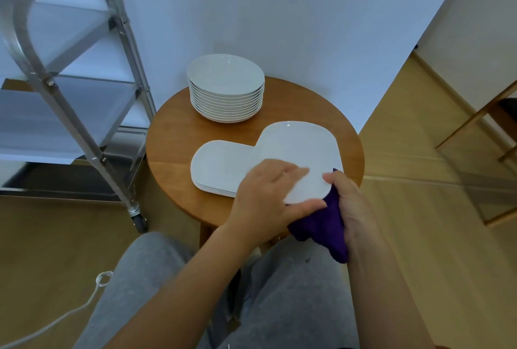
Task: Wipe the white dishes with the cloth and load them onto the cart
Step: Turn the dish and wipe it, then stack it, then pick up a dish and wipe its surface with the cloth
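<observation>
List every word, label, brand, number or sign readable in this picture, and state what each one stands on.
None: no readable text shows anywhere.
The lifted white plate, the stack of bowls, the stack of flat plates and the purple cloth are plain.
The metal cart, the round wooden table and the wall bear no label or sign.

Soft, cool, even light, faint shadows, cart frame [21, 32] blurred, wide-angle bending at edges, slight overall softness

White oblong plate [296, 153] tilted over plate stack [215, 169], purple cloth [321, 225] seemingly beneath
</observation>
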Demonstrator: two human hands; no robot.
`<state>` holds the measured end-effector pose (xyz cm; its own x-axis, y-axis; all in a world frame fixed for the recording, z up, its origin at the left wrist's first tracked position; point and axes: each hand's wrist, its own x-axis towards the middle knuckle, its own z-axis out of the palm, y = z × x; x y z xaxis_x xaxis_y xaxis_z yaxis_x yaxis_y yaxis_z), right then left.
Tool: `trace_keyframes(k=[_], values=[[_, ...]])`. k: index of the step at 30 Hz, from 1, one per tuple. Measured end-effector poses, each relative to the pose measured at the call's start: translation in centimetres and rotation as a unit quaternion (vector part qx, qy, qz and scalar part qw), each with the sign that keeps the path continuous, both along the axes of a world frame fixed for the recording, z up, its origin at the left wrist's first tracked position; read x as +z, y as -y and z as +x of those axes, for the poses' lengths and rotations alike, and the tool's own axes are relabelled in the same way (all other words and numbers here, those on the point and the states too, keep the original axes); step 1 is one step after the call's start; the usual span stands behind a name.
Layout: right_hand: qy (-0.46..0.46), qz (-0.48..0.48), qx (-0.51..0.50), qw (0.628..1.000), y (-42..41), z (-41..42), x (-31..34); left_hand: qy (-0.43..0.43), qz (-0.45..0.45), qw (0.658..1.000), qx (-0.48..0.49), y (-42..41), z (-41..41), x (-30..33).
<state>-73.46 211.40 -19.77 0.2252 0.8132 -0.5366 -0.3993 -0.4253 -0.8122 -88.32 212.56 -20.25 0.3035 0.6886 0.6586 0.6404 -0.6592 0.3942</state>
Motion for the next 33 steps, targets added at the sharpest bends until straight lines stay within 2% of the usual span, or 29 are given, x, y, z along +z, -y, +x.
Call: trace_keyframes(k=[2, 4, 6, 8, 11, 14, 16, 18, 19, 22, 25, 27, 29, 33], values=[[0.008, 0.013, -0.032, 0.999, -0.3, 1.1, -0.3, 0.108, -0.166, 0.975, 0.105, -0.7, 0.3, 0.1], [0.051, 0.022, -0.036, 0.998, -0.7, 2.4, -0.4, 0.125, -0.35, 0.911, 0.177, -2.4, 0.1, -0.2], [0.087, 0.021, -0.031, 0.995, -1.1, 3.6, -0.6, 0.128, -0.471, 0.857, 0.163, -3.9, 0.1, -1.1], [0.067, 0.012, -0.032, 0.997, -1.4, 4.6, -1.3, 0.172, -0.513, 0.83, 0.132, -4.5, 0.4, -1.4], [0.027, -0.005, -0.027, 0.999, -1.5, 4.9, -2.4, 0.256, -0.579, 0.772, 0.049, -4.4, 1.3, -1.3], [0.073, -0.001, -0.04, 0.997, -1.8, 5.1, -2.7, 0.328, -0.6, 0.73, 0.016, -4.3, 2.1, -1.1], [0.175, 0.018, -0.119, 0.977, -1.9, 5.8, -2.3, 0.328, -0.584, 0.742, 0.024, -4.6, 2.0, -1.3], [0.289, 0.085, -0.19, 0.934, -2.0, 6.7, -1.0, 0.298, -0.573, 0.763, 0.025, -4.7, 1.7, -1.5], [0.341, 0.124, -0.19, 0.912, -2.2, 7.1, -0.3, 0.278, -0.569, 0.773, 0.021, -4.7, 1.6, -1.7], [0.496, 0.182, -0.055, 0.848, -3.7, 7.9, 1.4, 0.246, -0.56, 0.791, -0.02, -4.1, 2.1, -2.1], [0.602, 0.166, 0.083, 0.776, -5.8, 7.8, 1.0, 0.231, -0.544, 0.804, -0.068, -3.5, 3.2, -2.0], [0.612, 0.145, 0.116, 0.769, -6.6, 7.5, -0.2, 0.192, -0.521, 0.829, -0.075, -3.5, 3.8, -2.0], [0.595, 0.137, 0.098, 0.786, -6.8, 7.3, -1.5, 0.144, -0.494, 0.855, -0.066, -3.5, 4.2, -2.2], [0.574, 0.134, 0.054, 0.806, -6.7, 7.0, -2.8, 0.109, -0.475, 0.87, -0.074, -3.1, 3.8, -2.8]])
